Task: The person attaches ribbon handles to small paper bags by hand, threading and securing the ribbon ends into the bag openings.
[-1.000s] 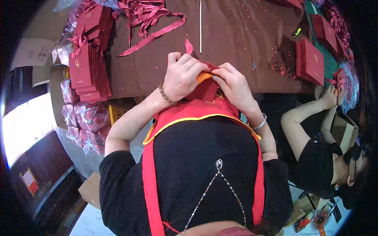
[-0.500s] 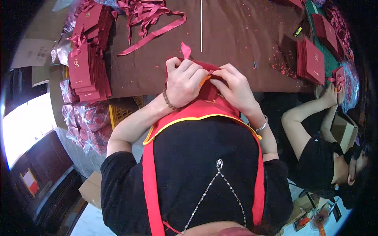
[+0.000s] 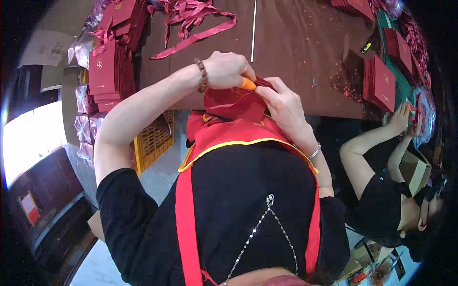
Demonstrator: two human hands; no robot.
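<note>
A dark red gift bag (image 3: pixel 229 102) leans against the table's near edge, in front of my red apron (image 3: pixel 238 136) with yellow trim. My left hand (image 3: pixel 225 70), with a beaded bracelet at the wrist, bends over the bag's top. Its fingers are curled and point toward my right hand, and what they pinch is hidden. A bright orange cover (image 3: pixel 248 84) shows at the tip of one digit. My right hand (image 3: pixel 285 102) is closed on the bag's upper edge, its fingertips close to the orange cover.
Stacks of dark red bags (image 3: pixel 102 71) stand at the left, others (image 3: pixel 380 83) at the right. Loose ribbons (image 3: pixel 200 33) and a white stick (image 3: pixel 254 33) lie on the brown cloth. A yellow crate (image 3: pixel 155 143) sits below. At right, a co-worker's hands (image 3: pixel 403 119) handle a red item.
My left hand has moved up and turned over, its elbow swinging outward to the left. The pink ribbon end above the bag is out of sight. My right hand stays at the bag's edge.
</note>
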